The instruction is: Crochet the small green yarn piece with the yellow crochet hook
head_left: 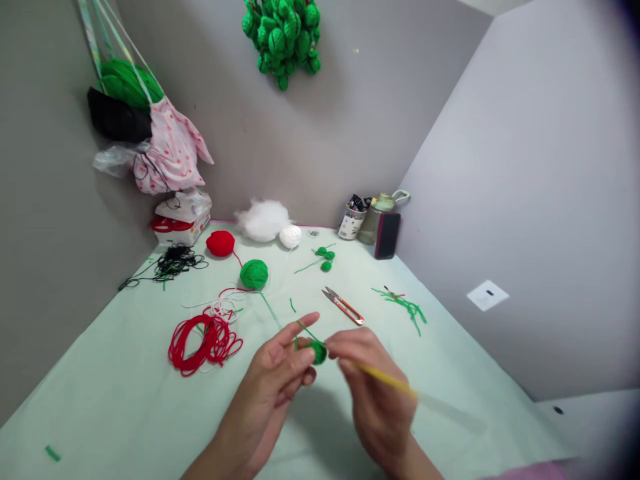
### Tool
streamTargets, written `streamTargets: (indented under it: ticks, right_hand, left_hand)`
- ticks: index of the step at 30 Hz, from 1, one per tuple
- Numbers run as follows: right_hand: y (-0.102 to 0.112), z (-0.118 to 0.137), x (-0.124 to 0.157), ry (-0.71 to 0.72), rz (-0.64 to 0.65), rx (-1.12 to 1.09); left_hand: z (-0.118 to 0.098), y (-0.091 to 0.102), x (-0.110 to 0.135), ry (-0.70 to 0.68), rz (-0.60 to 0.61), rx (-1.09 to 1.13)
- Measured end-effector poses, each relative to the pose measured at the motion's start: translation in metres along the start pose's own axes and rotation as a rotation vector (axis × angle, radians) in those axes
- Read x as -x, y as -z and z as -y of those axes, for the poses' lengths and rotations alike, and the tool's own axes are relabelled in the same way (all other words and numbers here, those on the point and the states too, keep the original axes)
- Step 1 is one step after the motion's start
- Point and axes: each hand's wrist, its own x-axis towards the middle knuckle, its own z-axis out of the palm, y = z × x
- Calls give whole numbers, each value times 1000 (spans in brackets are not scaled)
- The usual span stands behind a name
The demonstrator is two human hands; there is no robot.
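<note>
My left hand (280, 373) pinches a small green crocheted piece (317, 351) between thumb and fingers, with green yarn running over the index finger back to the green yarn ball (254, 274). My right hand (367, 383) is closed round a yellow crochet hook (387, 380), its tip at the green piece. Both hands hover above the pale green table cover (125, 400).
Thread snips (343, 305) lie just beyond the hands. A loose red yarn coil (203, 341), red ball (221, 243), white ball (290, 236), stuffing (263, 220), black yarn (173, 262), green scraps (405, 305) and small green pieces (325, 257) lie around. A bottle (377, 217) and cup (353, 220) stand at the back wall.
</note>
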Motion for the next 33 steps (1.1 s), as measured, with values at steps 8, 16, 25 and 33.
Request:
streamTargets:
  ticks: [8,16,25,33]
  right_hand:
    - [-4,-2,-10,-258,43,-324]
    - [-6,-7,-7,-353,91,-394]
    - [2,-4,-5,-251,111,-315]
    - [-5,-9,-4,-458,31,-660]
  left_hand:
    - [-1,0,4,-54,-12,-60]
    - [2,-4,6,-100,-47,-157]
    - [1,-7,9,-117,-35,-152]
    - [1,-6,7,-149,-15,-196]
